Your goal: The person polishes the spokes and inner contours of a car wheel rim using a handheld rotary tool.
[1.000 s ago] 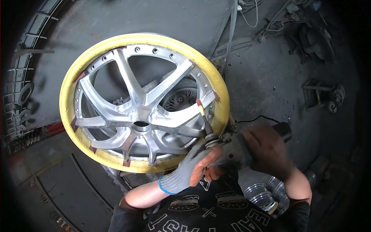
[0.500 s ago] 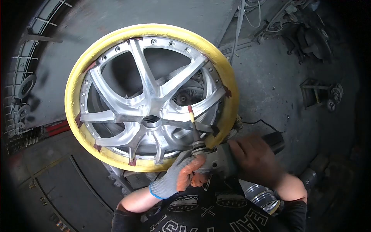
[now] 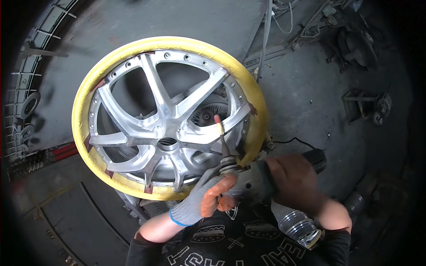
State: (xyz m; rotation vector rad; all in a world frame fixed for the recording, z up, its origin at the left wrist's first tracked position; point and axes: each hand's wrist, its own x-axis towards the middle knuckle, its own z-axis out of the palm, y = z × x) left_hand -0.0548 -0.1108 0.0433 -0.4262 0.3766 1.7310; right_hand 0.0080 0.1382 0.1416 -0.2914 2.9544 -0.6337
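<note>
A silver multi-spoke wheel with yellow tape around its rim leans in front of me, and dark red patches cover several spoke ends. My left hand, in a grey and orange glove, is closed around the front of a power grinder, near the collar. My right hand, smeared by motion, wraps over the grinder's rear body. From the collar a thin shaft ends in a red-tipped bit over the right-hand spoke. Whether this bit touches the metal I cannot tell.
Behind the wheel's openings shows a dark round hub. A black cord runs along the floor at the right. Silver wheel parts lie beside my body. Cables hang at the upper right, and a metal rack stands left.
The wheel appears slightly lower and further left in view, partly with a small camera shift. The grinder's bit sits slightly higher against it. Both hands keep their hold.
</note>
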